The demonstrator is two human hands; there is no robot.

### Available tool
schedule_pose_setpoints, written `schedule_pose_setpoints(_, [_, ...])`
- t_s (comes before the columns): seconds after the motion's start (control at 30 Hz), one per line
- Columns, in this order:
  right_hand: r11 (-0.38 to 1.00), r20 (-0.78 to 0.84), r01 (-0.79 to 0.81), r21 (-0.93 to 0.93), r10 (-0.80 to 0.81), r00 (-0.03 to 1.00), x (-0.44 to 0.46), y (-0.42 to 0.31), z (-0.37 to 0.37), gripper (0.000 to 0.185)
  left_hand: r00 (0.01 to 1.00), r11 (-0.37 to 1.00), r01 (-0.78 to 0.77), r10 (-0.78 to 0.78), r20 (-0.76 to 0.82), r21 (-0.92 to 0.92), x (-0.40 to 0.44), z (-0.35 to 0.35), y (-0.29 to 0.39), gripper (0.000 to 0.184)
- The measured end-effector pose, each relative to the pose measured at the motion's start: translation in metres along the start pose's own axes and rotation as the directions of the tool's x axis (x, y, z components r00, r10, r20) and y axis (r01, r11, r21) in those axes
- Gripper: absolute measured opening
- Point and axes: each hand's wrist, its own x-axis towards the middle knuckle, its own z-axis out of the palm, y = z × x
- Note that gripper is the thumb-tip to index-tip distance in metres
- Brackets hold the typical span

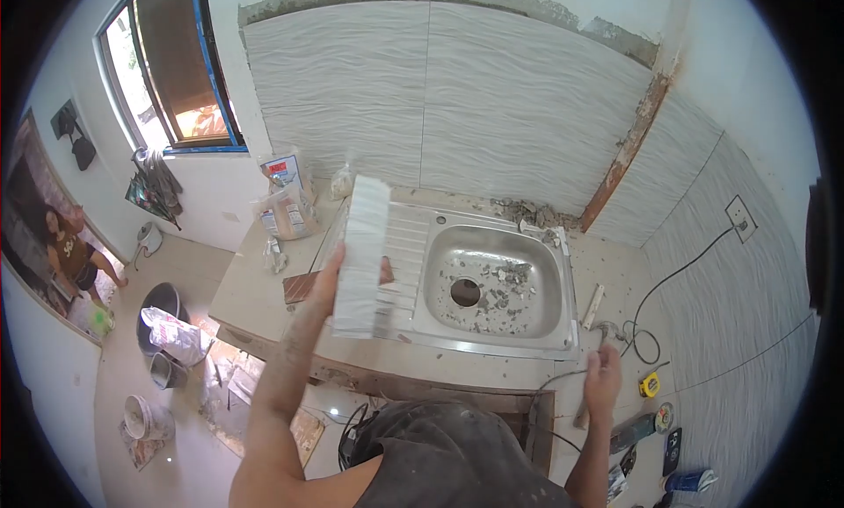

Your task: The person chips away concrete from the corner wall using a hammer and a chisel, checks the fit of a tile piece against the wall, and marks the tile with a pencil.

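Note:
My left hand [329, 281] is closed around a long, narrow strip of pale wavy-patterned tile [362, 253], held upright above the drainboard of the steel sink [413, 284]. A fingertip shows at the strip's right edge; most of my fingers are hidden behind it. My right hand [603, 381] is closed around a hammer [608, 332] at the counter's right side. The hammer's head shows above my fingers and its handle below. Grey rubble [505, 284] lies in the sink bowl. A small brown tile piece [299, 287] rests left of my left hand.
Plastic bags [288, 211] stand on the left counter. A black cable [677, 275] runs from the wall outlet, near a yellow tape measure [649, 385] and a grinder-like tool [635, 432]. Buckets [148, 420] stand on the floor. A person [75, 253] is in the doorway.

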Motion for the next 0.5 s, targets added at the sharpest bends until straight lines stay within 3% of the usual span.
schedule_pose_setpoints(0.03, [0.991,0.064,0.028,0.133,-0.036,0.997,0.006,-0.023,0.008,0.032,1.0,0.997,-0.021,0.021,-0.005,-0.08,0.005,0.02,-0.008,0.085])
schedule_pose_setpoints(0.1, [0.975,0.218,0.037,0.219,-0.086,0.972,0.01,-0.087,0.013,0.031,0.998,0.984,-0.055,0.057,0.007,-0.171,0.015,0.059,-0.022,0.088])
schedule_pose_setpoints(0.17, [0.92,0.287,0.091,0.382,-0.211,0.934,0.008,-0.114,0.04,0.032,0.978,0.905,-0.018,0.105,0.183,-0.425,0.024,0.094,-0.032,0.087])
schedule_pose_setpoints(0.23, [0.894,0.489,-0.023,0.447,-0.223,0.843,0.0,-0.153,0.045,0.031,0.962,0.879,-0.032,0.155,0.223,-0.475,0.025,0.13,-0.036,0.087])
schedule_pose_setpoints(0.3, [0.754,0.606,-0.268,0.6,-0.21,0.767,-0.012,-0.184,0.051,0.035,0.944,0.863,-0.05,0.205,0.258,-0.503,0.032,0.154,-0.039,0.085])
schedule_pose_setpoints(0.4, [0.67,0.605,-0.317,0.671,-0.248,0.756,-0.02,-0.211,0.047,0.037,0.856,0.785,0.06,0.277,0.436,-0.616,0.048,0.168,-0.054,0.083])
schedule_pose_setpoints(0.5, [0.696,0.585,-0.258,0.67,-0.281,0.761,-0.018,-0.207,0.043,0.036,0.897,0.775,0.05,0.242,0.369,-0.629,0.045,0.192,-0.052,0.079])
